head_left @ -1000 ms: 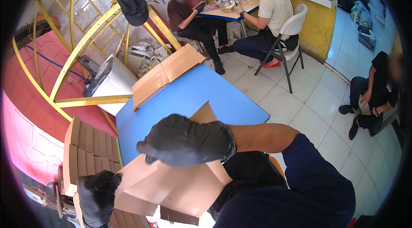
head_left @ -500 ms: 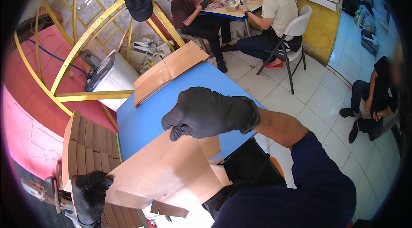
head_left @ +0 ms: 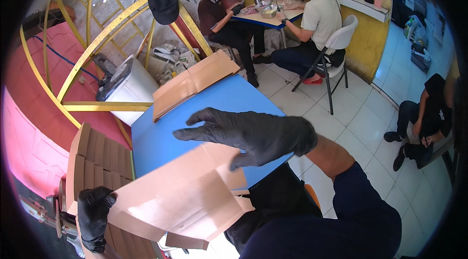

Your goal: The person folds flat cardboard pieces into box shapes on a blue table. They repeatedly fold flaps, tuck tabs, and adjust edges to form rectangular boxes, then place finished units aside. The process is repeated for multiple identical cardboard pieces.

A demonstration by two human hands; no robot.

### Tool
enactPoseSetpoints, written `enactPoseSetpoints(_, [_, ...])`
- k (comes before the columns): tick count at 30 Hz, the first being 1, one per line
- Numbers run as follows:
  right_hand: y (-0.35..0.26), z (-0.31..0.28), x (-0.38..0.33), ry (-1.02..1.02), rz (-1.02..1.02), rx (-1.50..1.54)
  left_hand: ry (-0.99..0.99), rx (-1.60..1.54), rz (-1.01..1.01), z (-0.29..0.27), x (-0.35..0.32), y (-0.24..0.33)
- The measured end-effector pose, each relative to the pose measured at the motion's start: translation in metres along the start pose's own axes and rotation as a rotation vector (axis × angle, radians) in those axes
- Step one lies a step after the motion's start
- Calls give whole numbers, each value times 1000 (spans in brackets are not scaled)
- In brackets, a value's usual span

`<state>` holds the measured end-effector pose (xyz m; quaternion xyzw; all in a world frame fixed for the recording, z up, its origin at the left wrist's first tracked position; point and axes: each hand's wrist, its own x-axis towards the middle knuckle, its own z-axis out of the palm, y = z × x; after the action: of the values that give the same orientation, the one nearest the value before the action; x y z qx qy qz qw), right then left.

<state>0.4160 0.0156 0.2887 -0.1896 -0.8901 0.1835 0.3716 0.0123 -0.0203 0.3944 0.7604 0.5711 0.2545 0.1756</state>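
A brown cardboard sheet [head_left: 170,195] with creases and cut flaps is tilted in front of me, over the near edge of the blue table [head_left: 161,137]. My left hand [head_left: 95,215], in a black glove, grips the sheet's left edge with fingers closed. My right hand [head_left: 248,134], gloved in black too, hovers over the sheet's far edge. Its fingers are stretched out and apart, holding nothing. Beside my left hand rises a stack of folded cardboard [head_left: 100,161], partly hidden behind the sheet.
More flat cardboard [head_left: 195,81] lies along the table's far left edge. Yellow metal framework [head_left: 105,106] with a black cap [head_left: 162,3] and a white washing machine [head_left: 129,83] stand left. Two people sit at another table [head_left: 265,18]; a third person [head_left: 426,117] sits at right.
My right hand has let go of the cardboard's far edge, spread its fingers and shifted slightly right. My left hand keeps its hold, and the sheet has sunk a little lower and leftward.
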Motion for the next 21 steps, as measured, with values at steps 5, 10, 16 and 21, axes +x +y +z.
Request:
enactPoseSetpoints(5, [2,9,14,298,-109,-504,264,-215,18,1,-7,-42])
enactPoseSetpoints(10, [11,12,28,555,-153,-464,-121,-181,68,-26,0,-66])
enactPoseSetpoints(16, [21,19,39,780,-13,-410,-61,-397,165,-4,-28,-56])
enactPoseSetpoints(21, [28,23,42,765,54,-535,-98,-244,107,8,-17,-25])
